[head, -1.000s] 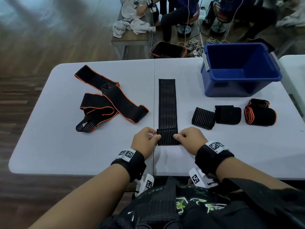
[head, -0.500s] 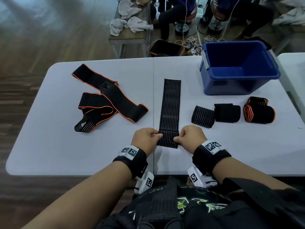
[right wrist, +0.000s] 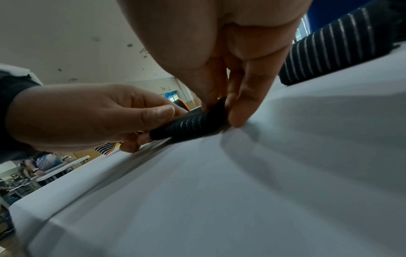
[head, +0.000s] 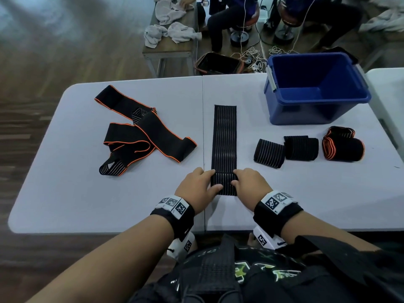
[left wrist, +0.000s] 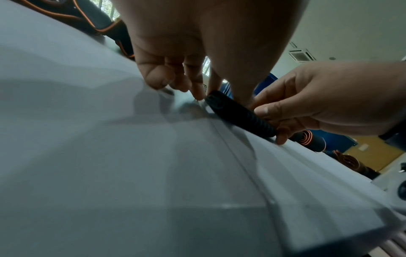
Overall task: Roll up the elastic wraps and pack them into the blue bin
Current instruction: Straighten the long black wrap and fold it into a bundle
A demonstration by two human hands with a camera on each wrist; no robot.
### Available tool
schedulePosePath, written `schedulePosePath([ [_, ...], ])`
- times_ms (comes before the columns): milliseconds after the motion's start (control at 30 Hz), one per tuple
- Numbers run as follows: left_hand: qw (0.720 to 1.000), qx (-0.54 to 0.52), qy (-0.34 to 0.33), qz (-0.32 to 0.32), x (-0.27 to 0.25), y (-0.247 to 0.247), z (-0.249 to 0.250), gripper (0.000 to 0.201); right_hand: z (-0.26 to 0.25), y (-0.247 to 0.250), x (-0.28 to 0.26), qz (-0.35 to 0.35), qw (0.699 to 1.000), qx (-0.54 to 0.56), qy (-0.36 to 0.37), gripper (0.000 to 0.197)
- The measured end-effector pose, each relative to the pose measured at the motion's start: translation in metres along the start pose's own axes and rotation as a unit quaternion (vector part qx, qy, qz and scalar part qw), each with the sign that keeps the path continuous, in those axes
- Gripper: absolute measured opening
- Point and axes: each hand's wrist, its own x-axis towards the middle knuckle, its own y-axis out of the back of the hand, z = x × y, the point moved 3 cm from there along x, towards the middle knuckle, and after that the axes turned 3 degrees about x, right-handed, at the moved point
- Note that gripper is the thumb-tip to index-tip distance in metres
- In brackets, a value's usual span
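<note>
A black grey-striped elastic wrap (head: 225,136) lies flat and stretched away from me on the white table (head: 65,193). Its near end is turned into a small tight roll (head: 224,184) (left wrist: 239,114) (right wrist: 189,125). My left hand (head: 196,189) pinches the roll's left end and my right hand (head: 251,182) pinches its right end, thumbs on the near side. The empty blue bin (head: 314,88) stands at the back right. Three rolled wraps lie in front of it: two striped (head: 270,153) (head: 301,147) and one orange-edged (head: 343,147).
A tangle of unrolled black wraps with orange edging (head: 140,132) lies on the table's left half. Behind the table are a wooden bench with towels (head: 170,33), a dark basket (head: 218,63), cables and seated people. Another white table (head: 391,88) abuts on the right.
The roll at the near end has grown slightly and both hands have shifted a little forward with it. The strip now lies straighter on the table.
</note>
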Motion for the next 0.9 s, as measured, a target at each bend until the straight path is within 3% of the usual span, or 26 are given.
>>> schedulePosePath([
  [67, 0.999, 0.028, -0.012, -0.034, -0.003, -0.001, -0.004, 0.085, 0.003, -0.004, -0.006, 0.001, 1.000, 0.019, 0.009, 0.039],
  [133, 0.996, 0.060, -0.029, -0.052, -0.005, -0.001, -0.007, 0.093, 0.007, -0.007, -0.012, -0.017, 0.999, 0.016, 0.028, 0.058],
  [200, 0.995, 0.074, -0.043, -0.050, -0.005, -0.001, -0.008, 0.088, 0.010, -0.008, -0.015, -0.028, 0.999, -0.012, 0.043, 0.067],
  [300, 0.996, 0.061, -0.049, -0.042, -0.005, 0.000, -0.006, 0.072, 0.012, -0.008, -0.015, -0.026, 0.998, -0.020, 0.046, 0.063],
  [500, 0.998, -0.061, 0.010, -0.019, -0.002, 0.003, -0.007, 0.036, 0.017, 0.000, -0.009, -0.019, 0.992, 0.127, -0.007, 0.032],
  [567, 0.996, -0.085, 0.028, -0.017, 0.000, 0.004, -0.003, 0.027, 0.019, 0.002, -0.003, -0.002, 0.991, 0.129, -0.025, 0.034],
  [767, 0.993, -0.096, 0.068, -0.023, 0.004, 0.003, 0.004, 0.048, 0.020, 0.008, 0.002, 0.007, 0.990, 0.127, -0.058, 0.038],
  [900, 0.991, -0.087, 0.092, -0.048, 0.008, 0.002, 0.008, 0.048, 0.019, 0.010, 0.004, 0.008, 0.989, 0.125, -0.074, 0.043],
])
